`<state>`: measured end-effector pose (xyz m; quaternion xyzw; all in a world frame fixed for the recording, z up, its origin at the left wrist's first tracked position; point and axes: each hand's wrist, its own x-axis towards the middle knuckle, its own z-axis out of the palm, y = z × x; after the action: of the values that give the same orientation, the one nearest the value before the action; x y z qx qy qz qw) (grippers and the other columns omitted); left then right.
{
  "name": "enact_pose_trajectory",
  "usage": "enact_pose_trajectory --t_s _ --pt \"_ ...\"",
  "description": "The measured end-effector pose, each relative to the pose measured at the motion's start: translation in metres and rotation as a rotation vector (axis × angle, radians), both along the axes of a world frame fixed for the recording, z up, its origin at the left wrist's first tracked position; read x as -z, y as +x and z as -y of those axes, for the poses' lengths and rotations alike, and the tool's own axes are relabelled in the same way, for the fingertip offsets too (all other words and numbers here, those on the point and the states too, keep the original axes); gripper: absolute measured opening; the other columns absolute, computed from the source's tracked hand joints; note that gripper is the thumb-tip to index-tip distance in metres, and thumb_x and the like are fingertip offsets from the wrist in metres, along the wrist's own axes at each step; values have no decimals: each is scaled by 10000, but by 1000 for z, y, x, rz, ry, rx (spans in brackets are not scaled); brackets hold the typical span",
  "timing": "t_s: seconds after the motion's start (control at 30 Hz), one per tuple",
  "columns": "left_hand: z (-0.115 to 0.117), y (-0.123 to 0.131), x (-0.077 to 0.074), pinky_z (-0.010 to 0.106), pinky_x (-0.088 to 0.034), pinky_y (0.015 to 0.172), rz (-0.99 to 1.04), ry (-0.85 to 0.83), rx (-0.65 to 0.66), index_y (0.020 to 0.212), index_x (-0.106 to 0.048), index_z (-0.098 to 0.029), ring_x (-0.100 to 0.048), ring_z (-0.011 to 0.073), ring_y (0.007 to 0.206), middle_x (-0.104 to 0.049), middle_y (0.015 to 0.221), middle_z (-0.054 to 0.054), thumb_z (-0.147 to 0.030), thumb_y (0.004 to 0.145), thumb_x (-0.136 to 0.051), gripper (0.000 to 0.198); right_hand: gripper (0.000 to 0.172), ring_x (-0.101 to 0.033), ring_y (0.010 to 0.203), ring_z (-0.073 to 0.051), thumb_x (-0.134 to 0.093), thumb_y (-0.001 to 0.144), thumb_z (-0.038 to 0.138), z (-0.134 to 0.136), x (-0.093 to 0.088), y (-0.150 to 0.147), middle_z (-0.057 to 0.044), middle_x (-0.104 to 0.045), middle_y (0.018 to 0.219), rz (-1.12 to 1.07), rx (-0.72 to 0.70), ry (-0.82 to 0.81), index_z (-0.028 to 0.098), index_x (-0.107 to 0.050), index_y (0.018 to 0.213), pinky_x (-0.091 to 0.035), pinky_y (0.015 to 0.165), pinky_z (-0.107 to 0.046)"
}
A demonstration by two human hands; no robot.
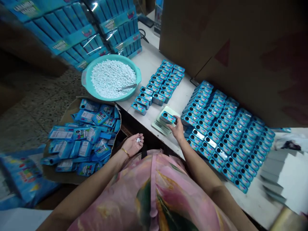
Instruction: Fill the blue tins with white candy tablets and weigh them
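My right hand [177,128] grips a small blue tin [167,117] that rests on a pale green scale [161,126] at the table's front edge. Palm up and cupped, my left hand [133,144] holds a few white candy pieces [138,140] just off the table's edge, above my lap. A teal basin [86,80] heaped with white candies [110,77] sits at the table's left, with a metal scoop [127,87] lying in it.
Rows of blue tins [158,83] lie beyond the scale, and a larger block of tins [223,128] fills the table to the right. A cardboard tray of blue packets [81,138] sits lower left. Large cardboard boxes [240,48] stand behind; wrapped blue cartons [79,29] are stacked upper left.
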<state>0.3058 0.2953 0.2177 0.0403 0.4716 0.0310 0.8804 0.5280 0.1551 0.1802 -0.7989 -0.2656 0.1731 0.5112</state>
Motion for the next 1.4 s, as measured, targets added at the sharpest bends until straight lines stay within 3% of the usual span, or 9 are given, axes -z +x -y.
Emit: enact_pose_trajectory --t_s 0.17,0.27,0.37,0.57,0.67,0.8,1.07,1.27,1.4 --pt "-34 3 1 286 -520 637 25 -6 54 855 -586 -70 -612 172 746 -627 819 132 -169 817 -445 176 334 -527 799 -173 -545 714 294 -6 9 -4 -36 -570 889 78 65 -41 162 -509 1020 -426 764 -327" --pt "-47 7 4 303 -520 689 70 -21 82 869 -592 -64 -615 189 808 -632 847 141 -159 809 -453 178 319 -528 777 -169 -514 739 295 -7 3 -7 -38 -577 883 111 80 -70 160 -513 1028 -432 739 -315" --pt "-52 19 8 304 -511 731 119 -24 92 872 -597 -52 -611 196 841 -634 847 144 -154 796 -471 179 321 -517 863 -187 -509 756 289 -7 -22 -13 -58 -571 960 249 40 -121 168 -516 1053 -414 790 -328" --pt "-47 75 3 317 -508 699 196 -25 105 859 -610 -51 -616 195 767 -637 785 144 -189 813 -426 235 435 -443 963 -219 -504 780 246 -14 -99 -33 -69 -530 1071 626 -220 -387 220 -450 1212 -346 850 -357" --pt "-41 100 -3 311 -506 661 201 2 73 831 -617 -64 -607 179 685 -631 715 121 -217 818 -421 249 453 -430 924 -233 -502 787 243 -18 -115 -34 -73 -541 1032 756 -333 -540 238 -438 1236 -334 800 -365" --pt "-34 116 -3 301 -498 637 185 24 67 795 -618 -71 -594 171 651 -627 700 115 -206 811 -426 236 443 -418 902 -229 -499 794 244 -18 -118 -27 -72 -545 1001 814 -389 -632 235 -445 1233 -322 763 -348" --pt "-27 121 3 294 -492 627 164 35 33 811 -619 -79 -589 161 636 -626 707 98 -192 793 -450 204 454 -414 912 -225 -491 796 236 -12 -115 -18 -67 -540 1029 811 -440 -629 242 -428 1246 -317 767 -344" --pt "-26 121 7 295 -493 615 147 46 67 841 -623 -74 -586 161 618 -630 698 91 -180 787 -457 204 452 -397 988 -247 -478 805 224 -8 -109 -18 -74 -520 1103 820 -454 -533 264 -418 1251 -298 835 -385" --pt "-22 123 7 312 -496 658 147 35 32 831 -623 -66 -596 176 661 -639 721 110 -155 787 -458 193 458 -420 958 -247 -501 781 207 -4 -102 -14 -80 -539 1040 734 -409 -512 256 -440 1233 -337 806 -386"
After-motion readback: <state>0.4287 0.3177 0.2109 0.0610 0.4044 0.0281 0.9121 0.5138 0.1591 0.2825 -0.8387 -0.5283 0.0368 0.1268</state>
